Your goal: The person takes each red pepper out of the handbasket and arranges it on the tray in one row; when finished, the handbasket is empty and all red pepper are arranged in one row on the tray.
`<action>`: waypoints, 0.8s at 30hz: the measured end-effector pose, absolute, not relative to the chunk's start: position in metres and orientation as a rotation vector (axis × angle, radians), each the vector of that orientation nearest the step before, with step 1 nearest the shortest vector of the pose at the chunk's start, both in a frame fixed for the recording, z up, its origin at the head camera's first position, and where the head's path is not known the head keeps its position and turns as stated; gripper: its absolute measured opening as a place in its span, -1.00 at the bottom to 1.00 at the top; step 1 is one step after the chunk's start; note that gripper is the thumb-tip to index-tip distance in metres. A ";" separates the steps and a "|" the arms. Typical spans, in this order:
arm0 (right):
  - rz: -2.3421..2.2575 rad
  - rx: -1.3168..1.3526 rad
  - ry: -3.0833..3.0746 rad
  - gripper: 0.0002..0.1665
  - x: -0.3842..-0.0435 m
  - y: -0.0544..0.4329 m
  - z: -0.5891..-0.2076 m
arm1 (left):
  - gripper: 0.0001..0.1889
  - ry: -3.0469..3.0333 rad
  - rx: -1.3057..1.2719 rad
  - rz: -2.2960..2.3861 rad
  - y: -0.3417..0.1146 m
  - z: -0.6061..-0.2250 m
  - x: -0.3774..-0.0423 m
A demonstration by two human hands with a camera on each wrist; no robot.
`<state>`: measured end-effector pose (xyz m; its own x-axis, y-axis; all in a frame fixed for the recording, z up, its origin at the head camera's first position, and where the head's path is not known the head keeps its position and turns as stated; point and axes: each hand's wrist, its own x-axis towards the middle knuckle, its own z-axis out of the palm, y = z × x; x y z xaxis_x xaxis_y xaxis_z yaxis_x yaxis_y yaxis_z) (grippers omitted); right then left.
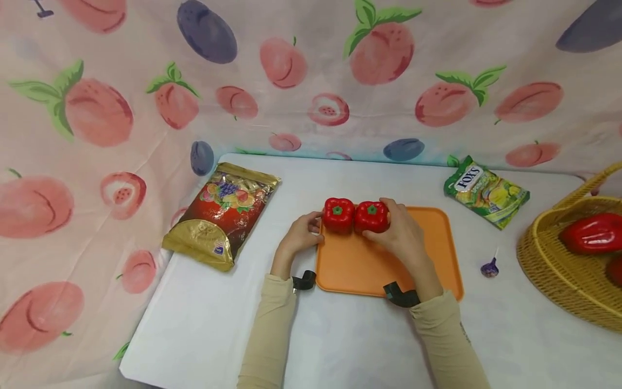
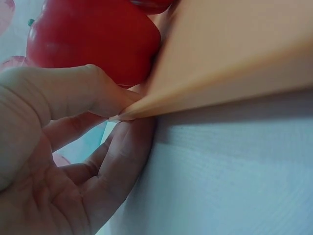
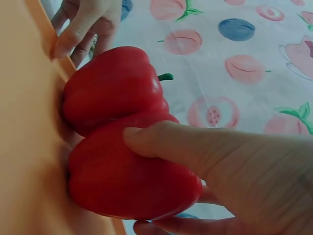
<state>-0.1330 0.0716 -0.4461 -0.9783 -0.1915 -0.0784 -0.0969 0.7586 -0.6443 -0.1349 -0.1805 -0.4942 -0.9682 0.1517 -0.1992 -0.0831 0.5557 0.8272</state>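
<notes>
Left pepper (image 1: 338, 217): glossy red, green stem up, standing just beside the left grip (image 1: 300, 235), touching its twin.
Right pepper (image 1: 370, 219): matching, upright, held within the right grip (image 1: 406, 237).
Orange tray (image 1: 355, 266): rectangular, rimmed, beneath both peppers, its edge pinched in the left grip.

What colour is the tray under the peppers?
The tray is orange, clearest in the head view.
</notes>
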 end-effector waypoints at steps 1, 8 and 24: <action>-1.023 -0.229 2.806 0.06 -0.133 0.072 -0.445 | -0.31 2.547 0.055 1.373 -0.180 -0.493 -0.135; -1.021 -0.243 2.771 0.09 -0.135 0.076 -0.445 | -0.31 2.535 0.036 1.361 -0.180 -0.493 -0.135; -1.032 -0.256 2.646 0.24 -0.135 0.095 -0.441 | -0.31 2.540 0.029 1.364 -0.179 -0.493 -0.133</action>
